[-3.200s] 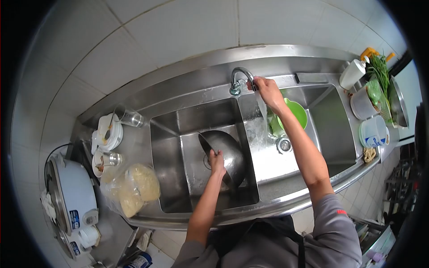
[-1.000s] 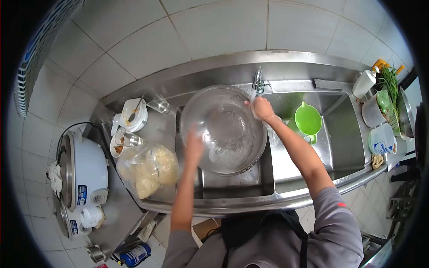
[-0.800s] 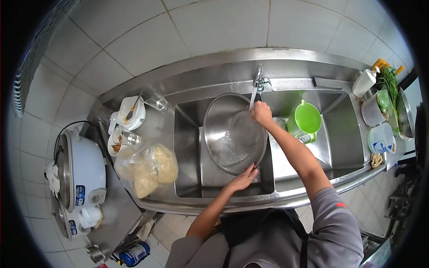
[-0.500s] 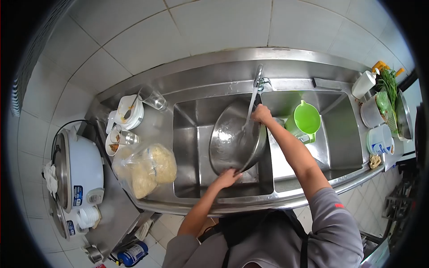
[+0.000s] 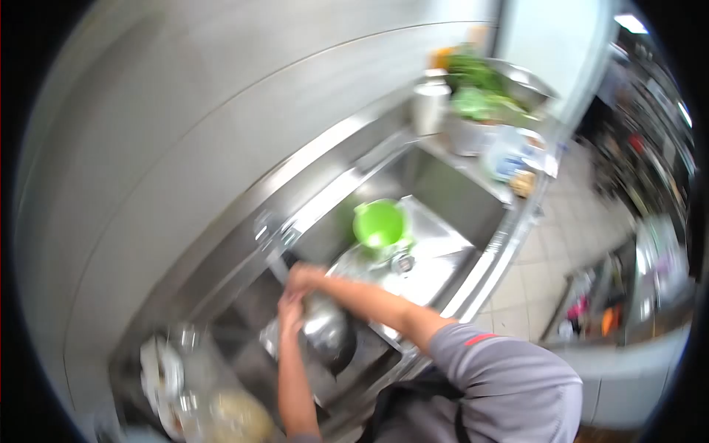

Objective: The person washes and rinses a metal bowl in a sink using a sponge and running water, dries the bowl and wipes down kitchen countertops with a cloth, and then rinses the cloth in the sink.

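Note:
Motion blurs the whole view. My right hand (image 5: pixel 303 279) is closed at the upper edge of a large metal bowl (image 5: pixel 326 331), which is tilted over the left sink basin (image 5: pixel 240 314). Close beside it, just below, is my left hand (image 5: pixel 290 314); its fingers are smeared and its hold on the bowl cannot be made out. The faucet (image 5: pixel 267 227) stands behind the hands. A green container (image 5: pixel 379 224) sits in the right basin (image 5: pixel 473 196).
At the lower left are white dishes (image 5: pixel 161 373), glasses (image 5: pixel 189 336) and a bag with pale contents (image 5: pixel 238 417). A white bottle (image 5: pixel 430 107), green vegetables (image 5: pixel 474 74), tubs (image 5: pixel 504 153) and a metal bowl stand at the upper right. Shelving lies beyond the floor.
The view has swung right. My left hand has moved from the bowl's near rim up beside my right hand, and the bowl has turned so that its outside shows.

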The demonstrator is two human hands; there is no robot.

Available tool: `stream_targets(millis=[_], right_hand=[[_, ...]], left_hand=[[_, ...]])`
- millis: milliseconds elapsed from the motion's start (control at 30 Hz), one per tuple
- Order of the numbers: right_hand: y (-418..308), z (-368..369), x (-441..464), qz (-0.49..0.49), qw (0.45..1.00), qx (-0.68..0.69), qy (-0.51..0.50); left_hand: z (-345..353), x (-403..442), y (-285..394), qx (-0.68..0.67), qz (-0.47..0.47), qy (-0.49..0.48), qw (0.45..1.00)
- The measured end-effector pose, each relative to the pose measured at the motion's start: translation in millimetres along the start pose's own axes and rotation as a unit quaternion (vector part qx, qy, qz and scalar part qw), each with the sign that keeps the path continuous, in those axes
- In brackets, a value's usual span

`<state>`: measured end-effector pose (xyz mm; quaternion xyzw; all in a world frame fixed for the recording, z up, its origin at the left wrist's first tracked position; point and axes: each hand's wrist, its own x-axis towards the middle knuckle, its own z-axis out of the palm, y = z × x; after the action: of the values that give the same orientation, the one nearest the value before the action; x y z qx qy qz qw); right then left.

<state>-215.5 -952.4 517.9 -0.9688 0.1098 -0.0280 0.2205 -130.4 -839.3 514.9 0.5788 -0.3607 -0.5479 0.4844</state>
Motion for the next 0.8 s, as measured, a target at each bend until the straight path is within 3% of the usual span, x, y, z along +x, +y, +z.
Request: stream_targets(millis=[67, 100, 133, 167, 233, 333, 433, 567, 600, 700, 733, 800], right_hand=[[-19.5, 13.3, -0.1, 0.314, 0.936, 0.12, 0.105], [-52.9, -0.7, -19.6, 0.371, 0.905, 0.163, 0.131], [-73.0, 7.1, -31.9, 0.38, 0.866, 0.268, 0.181], [-72.7, 38.8, -30.9, 0.334, 0.905, 0.241, 0.108], [-128.9, 73.3, -66.0, 0.397, 0.871, 0.134, 0.257], [-113.9, 81.3, -57.9, 0.418, 0.858, 0.179, 0.239], [-74.8, 74.4, -59.1, 0.339, 0.9, 0.135, 0.236], [-49.4, 47.4, -41.6, 0.239, 0.898, 0.161, 0.331], [-50.2, 38.8, -38.0, 0.257, 0.897, 0.186, 0.308], [-70.9, 15.5, -33.2, 0.291, 0.883, 0.248, 0.272], [-83.2, 7.1, -39.2, 0.291, 0.876, 0.261, 0.283], [-83.8, 7.4, -35.3, 0.29, 0.875, 0.247, 0.298]], left_hand=[[-10.8, 31.6, -5.9, -0.048, -0.093, 0.006, 0.994], [-6.0, 32.6, -3.5, -0.134, -0.073, 0.005, 0.988], [-18.0, 50.6, -16.4, -0.074, -0.099, 0.058, 0.991], [-33.6, 67.1, -30.8, -0.059, -0.091, 0.097, 0.989], [-31.4, 83.5, -29.4, -0.055, -0.121, 0.166, 0.977], [-26.9, 89.9, -29.0, -0.055, -0.13, 0.209, 0.968], [-0.2, 85.0, -15.1, 0.009, -0.138, 0.224, 0.965], [10.6, 68.1, -16.3, -0.076, -0.102, 0.063, 0.99], [6.4, 68.9, -7.8, -0.032, -0.098, 0.047, 0.994], [13.2, 66.0, 24.5, 0.026, -0.063, 0.118, 0.991], [12.9, 58.7, 30.2, 0.047, -0.03, 0.066, 0.996], [-42.2, 119.2, -34.5, 0.034, 0.083, 0.042, 0.995]])
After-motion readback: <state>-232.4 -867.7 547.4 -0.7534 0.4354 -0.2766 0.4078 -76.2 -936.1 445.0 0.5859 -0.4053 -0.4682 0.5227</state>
